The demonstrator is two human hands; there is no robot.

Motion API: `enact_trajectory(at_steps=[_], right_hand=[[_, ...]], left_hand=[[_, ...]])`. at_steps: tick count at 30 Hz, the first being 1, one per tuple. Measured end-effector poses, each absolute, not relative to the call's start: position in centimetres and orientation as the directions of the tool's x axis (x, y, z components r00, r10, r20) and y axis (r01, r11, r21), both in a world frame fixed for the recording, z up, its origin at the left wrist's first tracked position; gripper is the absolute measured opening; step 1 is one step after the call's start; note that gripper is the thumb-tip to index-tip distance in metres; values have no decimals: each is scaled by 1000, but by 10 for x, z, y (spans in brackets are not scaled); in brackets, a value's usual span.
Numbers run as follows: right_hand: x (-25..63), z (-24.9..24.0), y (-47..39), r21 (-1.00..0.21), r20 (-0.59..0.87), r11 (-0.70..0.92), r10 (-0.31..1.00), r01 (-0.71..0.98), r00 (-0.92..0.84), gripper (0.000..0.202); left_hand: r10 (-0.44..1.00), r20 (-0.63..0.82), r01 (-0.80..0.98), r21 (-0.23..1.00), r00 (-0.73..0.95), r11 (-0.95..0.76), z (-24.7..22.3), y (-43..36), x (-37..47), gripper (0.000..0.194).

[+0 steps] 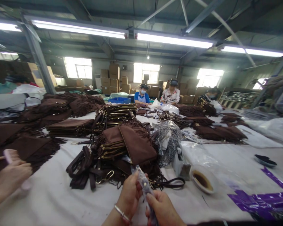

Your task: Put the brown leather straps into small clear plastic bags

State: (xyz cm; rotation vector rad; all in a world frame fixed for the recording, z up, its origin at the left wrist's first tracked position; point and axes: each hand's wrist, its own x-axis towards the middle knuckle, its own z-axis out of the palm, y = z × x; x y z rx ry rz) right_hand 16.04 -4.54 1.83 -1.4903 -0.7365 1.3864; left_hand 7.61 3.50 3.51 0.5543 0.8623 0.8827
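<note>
Low in front of me, my left hand (pixel 132 191), with a bracelet at the wrist, closes round the upper part of a narrow strip wrapped in clear plastic (pixel 144 185). My right hand (pixel 161 205) pinches the same strip further down. Small round spots show through the wrapping; what lies inside is not clear. Just beyond, the strip's upper end meets a brown fringed bag (pixel 138 144) on a stack of zipped bags. Brown straps (pixel 81 164) with metal clips lie left of it, and a looped wrist strap (pixel 171 183) is at the right.
A co-worker's hand (pixel 14 174) holds a pink comb (pixel 11 155) at the left, over brown bags. To the right stand a bowl of brown liquid (pixel 202 180) and a crumpled plastic bag (pixel 168 138). Purple plastic (pixel 261 201) lies near the edge. Several people sit across the table.
</note>
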Motion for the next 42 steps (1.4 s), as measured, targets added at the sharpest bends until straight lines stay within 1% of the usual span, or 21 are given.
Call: enact_trajectory(at_steps=[1, 2, 6, 10, 14, 18, 21, 23, 25, 27, 30, 32, 37, 42], right_hand=[[160, 19, -44, -916, -397, -375, 900, -146, 182, 50], [159, 19, -44, -924, -381, -365, 906, -116, 183, 49], [156, 12, -46, -950, -301, -310, 938, 25, 171, 41], [154, 1, -51, -948, -259, -286, 949, 141, 181, 32], [154, 1, -54, -942, -292, -312, 944, 124, 155, 29], [156, 6, -55, -935, -322, -339, 935, 109, 147, 30], [157, 5, -56, -931, -339, -354, 928, 85, 154, 28], [156, 3, -56, -926, -353, -369, 920, 75, 170, 29], [154, 1, -55, -924, -355, -373, 919, 86, 170, 30], [152, 0, -54, -926, -339, -360, 925, 110, 171, 31], [152, -2, -52, -932, -322, -342, 934, 119, 154, 32], [153, -4, -52, -937, -314, -330, 939, 112, 139, 31], [154, -6, -54, -944, -290, -311, 941, 106, 176, 32], [150, 0, -54, -940, -328, -339, 929, 39, 170, 31]], left_hand=[[809, -435, -416, 700, 395, 580, 33, 26, 76, 23], [795, -449, -411, 687, 408, 599, 30, 19, 77, 24], [830, -454, -464, 688, 324, 558, 25, 12, 84, 23], [833, -448, -478, 682, 325, 554, 33, 29, 90, 21], [807, -483, -459, 664, 340, 591, 42, 51, 90, 18], [753, -503, -371, 662, 424, 651, 50, 72, 76, 14], [741, -503, -262, 719, 445, 644, 51, 76, 61, 18], [767, -490, -203, 772, 415, 602, 48, 70, 55, 20], [783, -482, -168, 800, 393, 576, 42, 62, 52, 21], [770, -491, -196, 777, 406, 599, 36, 54, 53, 21], [722, -493, -314, 672, 486, 671, 30, 48, 58, 18], [706, -499, -366, 617, 502, 697, 30, 48, 62, 15], [715, -586, -447, 560, 382, 698, 38, 52, 76, 12], [727, -603, -474, 561, 327, 678, 41, 65, 86, 12]])
